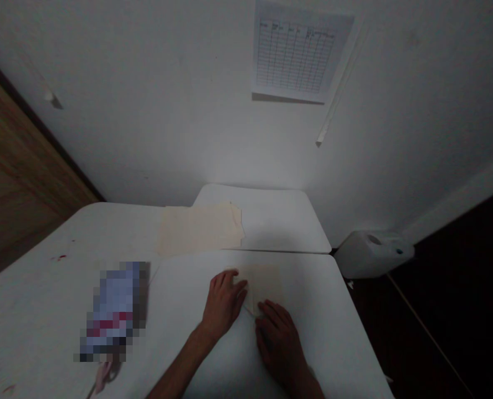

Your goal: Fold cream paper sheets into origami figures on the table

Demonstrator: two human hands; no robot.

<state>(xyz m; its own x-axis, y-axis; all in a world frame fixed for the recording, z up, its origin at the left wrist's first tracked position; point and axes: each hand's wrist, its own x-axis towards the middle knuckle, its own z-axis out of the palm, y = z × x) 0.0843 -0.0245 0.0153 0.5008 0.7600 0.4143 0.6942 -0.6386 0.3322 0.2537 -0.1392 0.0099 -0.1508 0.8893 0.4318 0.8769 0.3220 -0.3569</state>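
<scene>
A thin cream sheet, apparently paper [269, 277], lies on the white table in front of me, with a folded-over flap toward its left side. My left hand [224, 302] is at that flap, its fingers curled and its thumb close to them, apparently holding the edge. My right hand [280, 341] rests at the sheet's near edge, fingers stretched out and lying on it. The fingertips of both hands are close together, and they partly cover the sheet.
Several larger cream sheets [199, 228] lie across the joint between the white tables [280, 221]. A blurred-out blue and red object [116, 305] is at left. A printed chart [298, 55] hangs on the wall. A white plastic container [371, 255] stands beyond the table's right edge.
</scene>
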